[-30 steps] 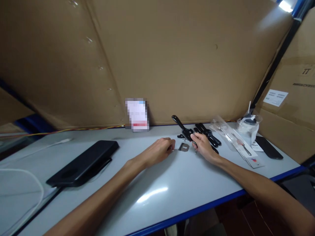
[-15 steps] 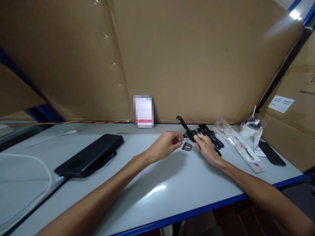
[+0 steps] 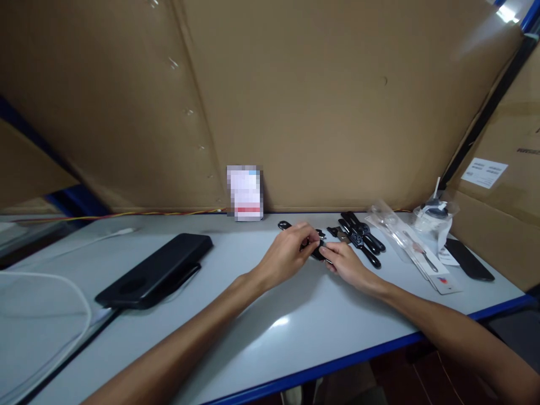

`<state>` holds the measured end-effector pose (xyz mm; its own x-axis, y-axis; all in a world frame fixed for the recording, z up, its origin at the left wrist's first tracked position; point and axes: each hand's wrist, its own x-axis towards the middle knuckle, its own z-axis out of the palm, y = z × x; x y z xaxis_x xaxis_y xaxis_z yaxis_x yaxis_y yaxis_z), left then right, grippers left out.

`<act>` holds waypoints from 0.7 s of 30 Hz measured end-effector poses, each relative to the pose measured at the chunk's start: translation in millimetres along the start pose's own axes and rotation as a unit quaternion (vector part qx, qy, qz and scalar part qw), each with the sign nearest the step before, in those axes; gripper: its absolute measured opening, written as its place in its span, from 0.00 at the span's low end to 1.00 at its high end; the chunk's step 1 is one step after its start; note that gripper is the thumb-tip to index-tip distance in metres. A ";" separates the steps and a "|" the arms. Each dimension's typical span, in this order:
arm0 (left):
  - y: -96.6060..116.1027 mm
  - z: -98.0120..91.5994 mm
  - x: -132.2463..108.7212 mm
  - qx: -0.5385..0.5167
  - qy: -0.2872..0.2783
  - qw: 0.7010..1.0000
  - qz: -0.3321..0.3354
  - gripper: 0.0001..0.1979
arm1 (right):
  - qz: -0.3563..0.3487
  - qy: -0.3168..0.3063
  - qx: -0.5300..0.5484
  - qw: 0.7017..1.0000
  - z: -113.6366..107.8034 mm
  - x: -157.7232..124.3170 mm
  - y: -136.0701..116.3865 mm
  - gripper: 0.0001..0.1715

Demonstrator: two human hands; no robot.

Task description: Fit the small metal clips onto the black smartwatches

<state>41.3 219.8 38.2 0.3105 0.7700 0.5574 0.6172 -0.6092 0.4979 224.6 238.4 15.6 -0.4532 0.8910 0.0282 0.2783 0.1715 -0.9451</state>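
Both my hands meet over the middle of the white table. My left hand is curled round a black handled tool, whose rounded handle end sticks out behind my fingers. My right hand pinches the same tool from the right, fingertips touching those of my left hand. What sits between the fingertips is hidden. Just behind my right hand lie several more black handled tools side by side.
A flat black device lies at the left with a white cable beside it. Clear plastic packets, a bagged cup and a dark phone sit at the right. Cardboard sheets wall off the back. A small card leans there.
My hands have come together and turned the black tool, so its handle now points left. The small metal plate that lay between them is no longer visible on the table.
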 end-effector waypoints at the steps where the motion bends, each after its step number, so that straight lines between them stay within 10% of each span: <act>1: -0.5 1.1 -0.8 0.020 0.002 1.000 0.012 0.05 | 0.008 -0.002 0.005 1.000 0.6 -0.9 -1.7 0.21; 21: -10.3 9.3 -6.2 0.125 0.001 0.985 0.118 0.12 | 0.109 -0.016 0.089 0.990 0.1 -6.9 -17.5 0.19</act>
<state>39.7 223.1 23.4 0.4650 0.6115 0.6402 0.6868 -0.7055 0.1750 222.7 229.1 32.0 -0.4256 0.8848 -0.1900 0.2197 -0.1027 -0.9702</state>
